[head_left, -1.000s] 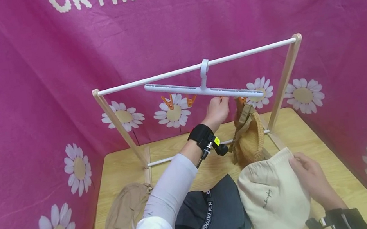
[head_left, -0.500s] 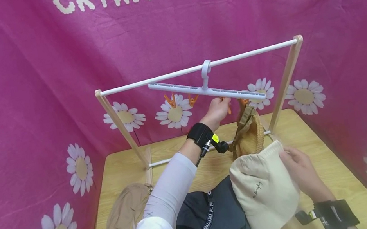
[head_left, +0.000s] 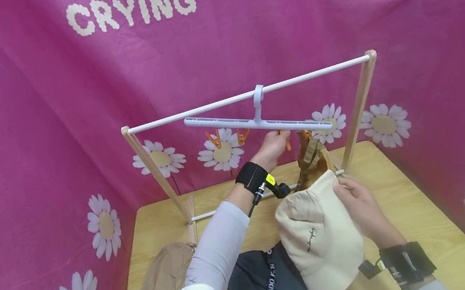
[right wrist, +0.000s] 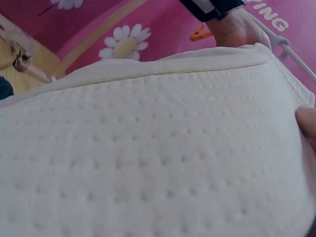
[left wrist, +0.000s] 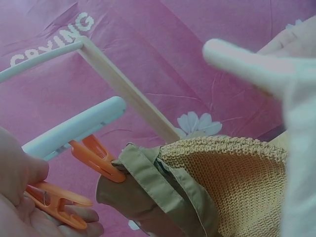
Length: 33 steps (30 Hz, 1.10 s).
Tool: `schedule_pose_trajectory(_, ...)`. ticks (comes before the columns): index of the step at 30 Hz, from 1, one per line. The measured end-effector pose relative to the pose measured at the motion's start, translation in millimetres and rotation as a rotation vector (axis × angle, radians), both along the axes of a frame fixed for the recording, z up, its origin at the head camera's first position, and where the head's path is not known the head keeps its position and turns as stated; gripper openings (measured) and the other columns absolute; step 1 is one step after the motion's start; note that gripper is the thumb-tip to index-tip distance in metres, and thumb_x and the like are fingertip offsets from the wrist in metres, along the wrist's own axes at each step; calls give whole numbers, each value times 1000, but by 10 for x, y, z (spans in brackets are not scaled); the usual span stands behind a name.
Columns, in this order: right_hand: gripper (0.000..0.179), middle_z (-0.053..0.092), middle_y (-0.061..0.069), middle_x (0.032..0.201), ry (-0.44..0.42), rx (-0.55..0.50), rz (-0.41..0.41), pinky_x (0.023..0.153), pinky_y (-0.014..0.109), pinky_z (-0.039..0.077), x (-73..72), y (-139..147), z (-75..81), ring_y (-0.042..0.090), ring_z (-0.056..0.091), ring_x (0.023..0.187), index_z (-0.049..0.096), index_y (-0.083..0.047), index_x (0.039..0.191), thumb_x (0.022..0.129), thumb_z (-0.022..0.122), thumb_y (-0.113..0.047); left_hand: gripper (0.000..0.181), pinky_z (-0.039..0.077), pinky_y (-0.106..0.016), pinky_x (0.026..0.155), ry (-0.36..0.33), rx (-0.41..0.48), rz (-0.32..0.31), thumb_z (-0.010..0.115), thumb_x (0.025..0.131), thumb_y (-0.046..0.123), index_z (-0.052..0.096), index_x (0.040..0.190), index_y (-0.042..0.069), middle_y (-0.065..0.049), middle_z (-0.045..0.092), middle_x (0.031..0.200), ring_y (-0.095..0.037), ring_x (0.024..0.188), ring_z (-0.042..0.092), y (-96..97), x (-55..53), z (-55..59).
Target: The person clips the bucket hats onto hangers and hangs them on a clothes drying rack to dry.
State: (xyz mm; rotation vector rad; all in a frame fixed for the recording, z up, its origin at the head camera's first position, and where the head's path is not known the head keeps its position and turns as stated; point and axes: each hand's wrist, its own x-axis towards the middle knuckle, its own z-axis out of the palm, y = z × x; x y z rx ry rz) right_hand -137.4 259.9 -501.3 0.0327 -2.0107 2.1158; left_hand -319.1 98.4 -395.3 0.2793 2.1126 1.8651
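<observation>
My left hand (head_left: 273,150) is raised under the pale blue hanger (head_left: 229,121) and pinches an orange clip (left wrist: 59,201). The clip's free ends stand apart with nothing between them. A second orange clip (left wrist: 98,159) near the hanger's right end grips the brown cloth of a woven straw hat (left wrist: 237,180), which hangs from it. My right hand (head_left: 360,203) pinches the edge of a cream cap (head_left: 325,236) with small dark script on it. The cap is held up in front of the straw hat, its brim pointing down. In the right wrist view the cap's stitched brim (right wrist: 148,148) fills most of the picture.
The hanger hooks over the white bar (head_left: 316,73) of a wooden-legged rack on the table (head_left: 407,199). Two more orange clips (head_left: 215,139) hang at its left. A dark hat (head_left: 257,281) and a brown cloth hat (head_left: 163,285) lie in front. A pink curtain (head_left: 268,24) surrounds the table.
My right hand has brought the cream cap up and left, closer to the hanger, so it now overlaps the straw hat more. The left hand stays at its clip.
</observation>
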Motion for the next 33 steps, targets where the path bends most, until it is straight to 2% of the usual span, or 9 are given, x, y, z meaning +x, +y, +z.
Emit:
schedule_pose_trajectory(3,16,62,-7,108,-27,-44,-3,73,27,61,-54,-85,42,9,71,85,69,-19,113,111,53,-21,37,35,-29,90,7,0,-16,52,110,19,49,73,13,1,47,63,-13,81,50,3,-3,-3)
schedule_pose_trajectory(7,18,69,-10,102,-82,-75,-5,76,26,60,-168,-238,39,8,71,86,64,-12,119,112,51,-22,40,36,-29,91,37,-15,-19,53,110,20,49,70,15,0,48,63,-12,83,51,-13,-23,-25)
schedule_pose_trajectory(11,29,72,-11,99,-126,-108,-17,79,25,59,-304,-384,17,6,70,89,57,-1,128,113,49,-24,38,38,-27,85,61,-36,-11,53,110,19,48,72,14,0,47,61,-15,76,51,-18,-28,-20)
schedule_pose_trajectory(14,32,70,-10,100,-124,-123,-39,80,24,58,-395,-477,-23,5,69,90,56,5,128,113,49,-23,36,38,-26,80,65,-41,0,54,109,19,50,74,14,0,46,61,-16,71,49,-16,-13,-18)
schedule_pose_trajectory(21,29,70,-8,96,-141,-133,-78,77,23,57,-525,-599,-136,5,68,86,59,4,122,112,49,-21,36,37,-25,77,69,-21,25,53,110,19,50,75,15,0,44,61,-16,67,46,-18,25,-38)
schedule_pose_trajectory(27,29,68,-7,97,-141,-152,-70,76,24,57,-617,-641,-191,6,67,87,58,4,121,112,50,-23,31,36,-27,78,65,-15,26,52,110,19,51,80,15,-1,45,64,-17,69,47,-33,31,-45)
schedule_pose_trajectory(33,29,67,-4,102,-119,-200,-39,80,24,57,-761,-677,-224,7,67,92,56,3,120,113,46,-24,34,38,-27,81,55,-32,22,53,110,22,50,77,14,-1,45,62,-18,70,48,-30,33,-35)
